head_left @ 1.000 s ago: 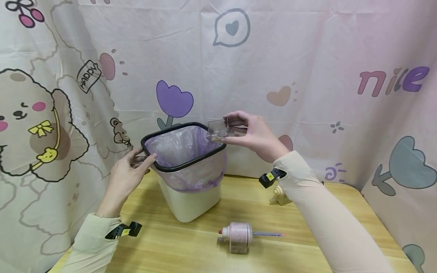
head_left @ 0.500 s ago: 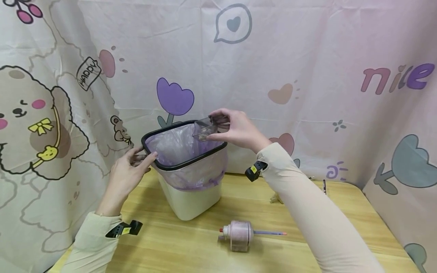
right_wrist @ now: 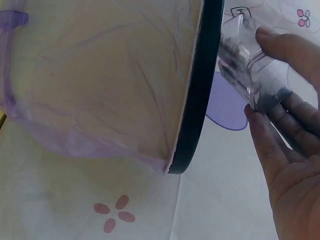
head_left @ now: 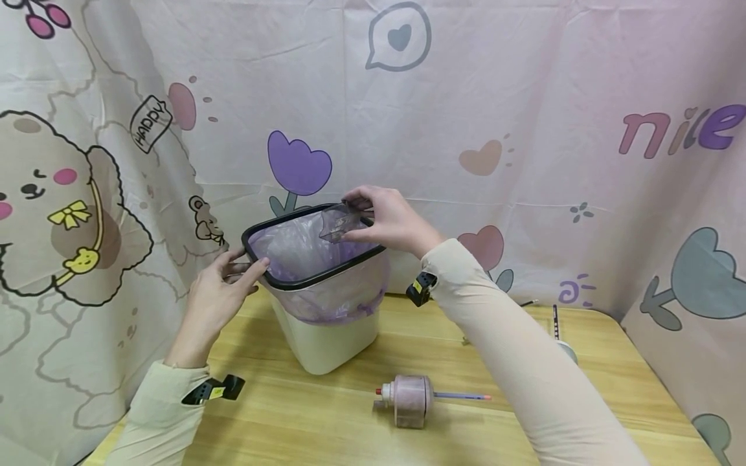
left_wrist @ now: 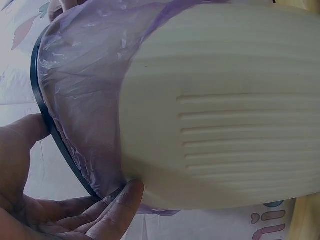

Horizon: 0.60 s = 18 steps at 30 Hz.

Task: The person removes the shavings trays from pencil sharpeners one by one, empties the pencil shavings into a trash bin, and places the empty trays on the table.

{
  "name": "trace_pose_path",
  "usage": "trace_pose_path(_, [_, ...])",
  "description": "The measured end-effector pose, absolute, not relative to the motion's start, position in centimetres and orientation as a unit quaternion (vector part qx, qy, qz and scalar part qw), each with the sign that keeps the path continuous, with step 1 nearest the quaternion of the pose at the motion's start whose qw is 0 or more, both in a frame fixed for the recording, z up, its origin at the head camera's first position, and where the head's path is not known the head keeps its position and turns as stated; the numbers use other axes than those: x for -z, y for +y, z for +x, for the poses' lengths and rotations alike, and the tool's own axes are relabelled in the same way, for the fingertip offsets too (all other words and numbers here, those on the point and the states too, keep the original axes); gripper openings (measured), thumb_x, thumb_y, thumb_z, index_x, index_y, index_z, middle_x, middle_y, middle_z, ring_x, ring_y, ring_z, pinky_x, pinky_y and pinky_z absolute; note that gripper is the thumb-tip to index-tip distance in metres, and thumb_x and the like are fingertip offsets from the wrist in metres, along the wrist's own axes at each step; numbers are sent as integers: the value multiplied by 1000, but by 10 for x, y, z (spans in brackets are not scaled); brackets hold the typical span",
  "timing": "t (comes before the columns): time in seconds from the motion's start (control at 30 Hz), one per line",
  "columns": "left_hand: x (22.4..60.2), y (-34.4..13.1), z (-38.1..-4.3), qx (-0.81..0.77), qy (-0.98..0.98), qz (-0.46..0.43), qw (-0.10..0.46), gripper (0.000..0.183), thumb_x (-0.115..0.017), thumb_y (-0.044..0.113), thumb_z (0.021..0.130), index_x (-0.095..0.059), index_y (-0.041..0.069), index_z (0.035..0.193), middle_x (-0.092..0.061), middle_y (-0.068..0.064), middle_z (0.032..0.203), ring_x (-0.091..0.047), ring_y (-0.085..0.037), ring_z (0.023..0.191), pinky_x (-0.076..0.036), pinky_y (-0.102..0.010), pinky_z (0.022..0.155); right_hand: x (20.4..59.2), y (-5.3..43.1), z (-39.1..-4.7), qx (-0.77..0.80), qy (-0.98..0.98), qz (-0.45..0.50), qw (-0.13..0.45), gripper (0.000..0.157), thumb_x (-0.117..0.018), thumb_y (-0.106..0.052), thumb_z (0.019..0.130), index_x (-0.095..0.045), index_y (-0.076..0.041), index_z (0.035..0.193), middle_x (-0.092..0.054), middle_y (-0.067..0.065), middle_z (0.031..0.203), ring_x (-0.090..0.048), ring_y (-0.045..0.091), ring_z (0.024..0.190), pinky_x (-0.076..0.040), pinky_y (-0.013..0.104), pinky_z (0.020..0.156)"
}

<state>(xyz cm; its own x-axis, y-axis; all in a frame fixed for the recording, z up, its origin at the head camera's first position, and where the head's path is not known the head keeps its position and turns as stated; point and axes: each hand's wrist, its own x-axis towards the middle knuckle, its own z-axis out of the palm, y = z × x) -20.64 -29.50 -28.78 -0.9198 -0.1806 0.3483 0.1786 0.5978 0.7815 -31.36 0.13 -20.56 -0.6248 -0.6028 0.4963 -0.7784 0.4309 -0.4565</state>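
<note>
Bin (head_left: pixel 326 346) mid-left of frame in head view, on the counter (head_left: pixel 280 427). Purple liner (head_left: pixel 323 305) folded down outside the black rim (head_left: pixel 320 280), presumably so the ring pins it. Left hand (head_left: pixel 217 294) grips the rim's left corner, thumb on top; reads as bracing the bin. Right hand (head_left: pixel 396 220) pinches a clear plastic box (head_left: pixel 335 223) by its right end, tilted over the mouth near the back right; likely held so any spill lands in the liner. Pencil sharpener (head_left: pixel 412 401) lies lower centre, pencil (head_left: pixel 463 396) sticking out to the right; box might be its shavings drawer, can't confirm.

Left wrist view: bin sideways in frame, rim at left. Thumb on rim, fingertips lower left against the outer wall, so a two-sided clamp, good against tipping I'd guess.

Right wrist view: box upper right, just past the rim. Thumb and fingers on its sides, far end left free, probably for pouring. Dark bits (right_wrist: pixel 232 52) inside, too blurred to identify; nothing seen falling.
</note>
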Motion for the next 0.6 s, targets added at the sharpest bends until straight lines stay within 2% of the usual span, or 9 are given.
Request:
trace_pose_path(0.33, [289, -292, -209, 462, -863, -3, 204, 83, -64, 56, 92, -39, 5, 153, -64, -24, 130, -64, 13, 81, -60, -21, 75, 206, -2, -313, -291, -840, 428, 161, 62, -88, -16, 77, -60, -5, 131, -64, 8, 129, -62, 20, 120, -49, 28, 106])
trace_pose_path(0.47, [289, -293, -207, 453, -867, 4, 206, 84, -63, 58, 92, -39, 6, 153, -65, -23, 131, -64, 13, 82, -58, -17, 74, 206, -4, -313, -256, -842, 440, 176, 60, -86, -14, 78, -60, -4, 131, -64, 9, 129, -61, 21, 120, -48, 29, 107])
trace_pose_path(0.6, [289, -294, -206, 440, -874, 12, 208, 84, -62, 60, 92, -39, 8, 153, -65, -21, 131, -71, 0, 92, -55, -11, 72, 205, -7, -312, -226, -843, 452, 185, 60, -85, -13, 79, -59, -3, 132, -63, 10, 129, -59, 22, 120, -47, 30, 108])
